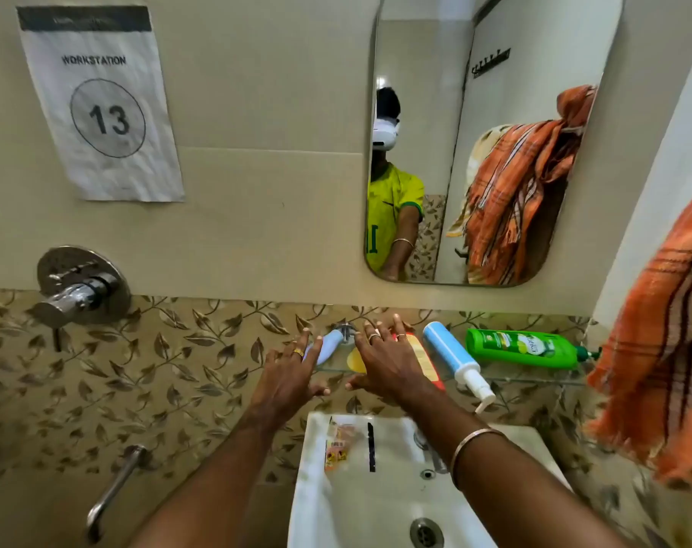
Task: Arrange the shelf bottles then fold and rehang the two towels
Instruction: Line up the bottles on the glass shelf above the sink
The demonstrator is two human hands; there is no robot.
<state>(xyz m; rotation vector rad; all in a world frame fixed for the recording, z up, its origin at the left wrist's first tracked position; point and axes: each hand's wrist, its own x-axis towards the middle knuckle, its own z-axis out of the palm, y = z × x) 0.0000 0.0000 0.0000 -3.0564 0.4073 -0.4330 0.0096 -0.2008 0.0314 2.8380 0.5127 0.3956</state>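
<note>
Head view, at the glass shelf (534, 374) above the basin (376, 488). Four bottles lie on their sides along the shelf. From left to right they are a pale blue bottle (328, 346), a yellow-and-red bottle (423, 357), a blue spray bottle (451, 357) and a green pump bottle (526, 347).

My left hand (287, 369) reaches over the shelf's left end with fingers spread straight. Its fingertips are at the pale blue bottle, gripping nothing. My right hand (384, 361) lies flat, fingers apart, over the yellow-and-red bottle, and whether it presses down I cannot tell. Neither grip is closed round anything.

The pale blue bottle's long axis runs from lower left up to the right, toward the wall bracket (346, 332). The spray bottle points its nozzle out past the shelf edge toward me. The green bottle lies along the shelf, pump to the right, well apart from both hands and nearer the right one.

I judge the bottles not yet stood up. Each hand is nearest the bottle it covers.

An orange striped towel (660, 350) hangs at the far right, unfolded. A second, yellowish cloth shows behind its reflection in the mirror (415, 53).
</note>
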